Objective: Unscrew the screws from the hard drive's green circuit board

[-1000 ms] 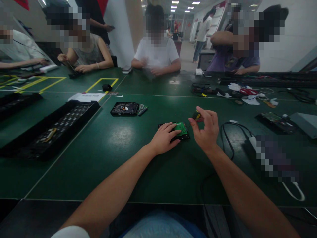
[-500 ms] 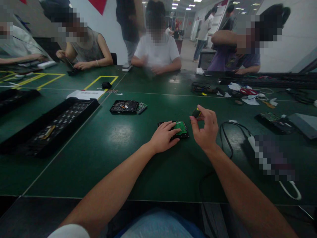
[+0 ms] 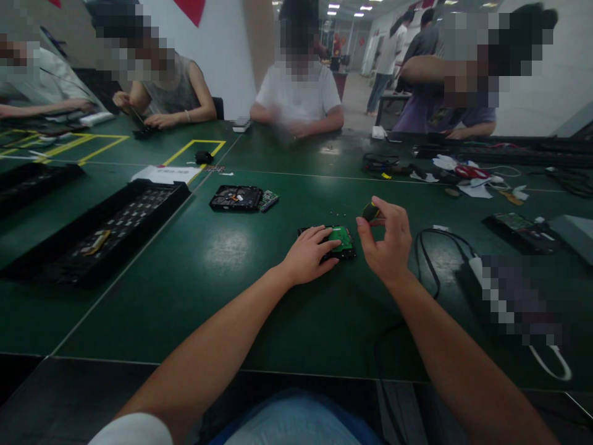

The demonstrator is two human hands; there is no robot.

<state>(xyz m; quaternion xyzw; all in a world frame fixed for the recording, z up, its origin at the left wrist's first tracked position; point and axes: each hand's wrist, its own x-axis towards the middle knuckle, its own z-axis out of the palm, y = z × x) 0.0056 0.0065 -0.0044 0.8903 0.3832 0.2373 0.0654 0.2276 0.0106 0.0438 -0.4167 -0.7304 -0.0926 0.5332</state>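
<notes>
A hard drive point(image 3: 342, 238) with a green circuit board facing up lies on the green table. My left hand point(image 3: 309, 254) rests on its left part with fingers stretched out and spread, the thumb along the near edge. Just to the right, my right hand point(image 3: 388, 238) pinches a small screwdriver point(image 3: 370, 211) by its dark and yellow handle, between thumb and fingers. The screwdriver's shaft and tip cannot be made out. A few tiny pale specks, perhaps screws, lie on the table behind the drive.
Another opened drive point(image 3: 236, 198) lies to the left, a loose circuit board point(image 3: 269, 199) beside it. Farther left is a long black tray point(image 3: 99, 238). On the right are a black cable point(image 3: 428, 269), another drive point(image 3: 521, 232) and a blurred-out object point(image 3: 523, 300). People sit across the table.
The whole view has shifted slightly. My left hand stays on the hard drive, and my right hand keeps its pinch on the screwdriver in nearly the same place.
</notes>
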